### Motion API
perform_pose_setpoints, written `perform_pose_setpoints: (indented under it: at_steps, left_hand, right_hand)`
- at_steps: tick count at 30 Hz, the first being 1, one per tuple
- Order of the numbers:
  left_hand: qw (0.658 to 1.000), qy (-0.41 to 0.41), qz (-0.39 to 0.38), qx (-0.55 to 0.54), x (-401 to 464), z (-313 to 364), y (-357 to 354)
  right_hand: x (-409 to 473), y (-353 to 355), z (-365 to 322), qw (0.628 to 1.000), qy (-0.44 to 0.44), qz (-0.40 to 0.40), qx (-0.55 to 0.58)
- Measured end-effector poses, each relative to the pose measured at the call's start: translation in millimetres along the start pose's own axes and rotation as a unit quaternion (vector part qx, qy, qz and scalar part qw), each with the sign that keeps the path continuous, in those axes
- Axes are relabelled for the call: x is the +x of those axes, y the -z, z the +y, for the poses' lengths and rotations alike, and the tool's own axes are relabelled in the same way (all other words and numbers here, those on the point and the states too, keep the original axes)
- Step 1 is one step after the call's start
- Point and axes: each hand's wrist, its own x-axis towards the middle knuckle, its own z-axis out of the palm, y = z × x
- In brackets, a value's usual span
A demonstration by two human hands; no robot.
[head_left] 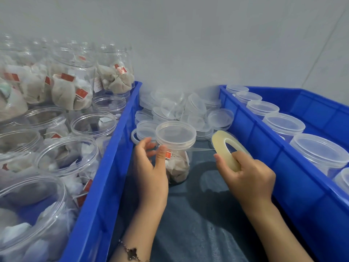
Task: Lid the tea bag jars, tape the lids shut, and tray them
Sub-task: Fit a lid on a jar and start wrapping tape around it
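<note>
The left hand holds the lidded jar; the right hand grips the tape roll. The stretched tape strip could twist and stick crooked.

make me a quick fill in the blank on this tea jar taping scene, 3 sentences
1. The right hand grips a ring-shaped roll of clear ____.
2. The clear plastic jar of tea bags under the left hand already wears its ____.
3. The lidded clear jars stand in the blue plastic tray on the person's ____ side.

Missing words: tape; lid; right
</note>
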Motion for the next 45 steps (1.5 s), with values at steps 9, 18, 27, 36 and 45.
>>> perform_pose_setpoints:
  at_steps: [9, 18, 27, 36, 45]
  left_hand:
    - [0.996, -0.001, -0.083, -0.046, -2, -5, -4]
    - [0.996, -0.003, -0.09, 0.002, -2, -5, 1]
    - [0.997, 0.027, -0.041, -0.063, 3, -8, 3]
    - [0.986, 0.051, -0.155, 0.038, 0, -5, -4]
    - [0.982, 0.095, -0.159, -0.038, -2, 16, 15]
  right_hand:
    - [0, 3, -3, 0.999, -0.014, -0.027, 0.01]
    - [-1, 6, -3, 0.998, -0.028, -0.048, 0.024]
    - [-1, 8, -6, 0.996, -0.045, -0.061, 0.037]
    - [-2, 11, -7, 0.992, -0.063, -0.089, 0.059]
    - [-1, 17, 4, 0.979, -0.07, -0.179, 0.069]
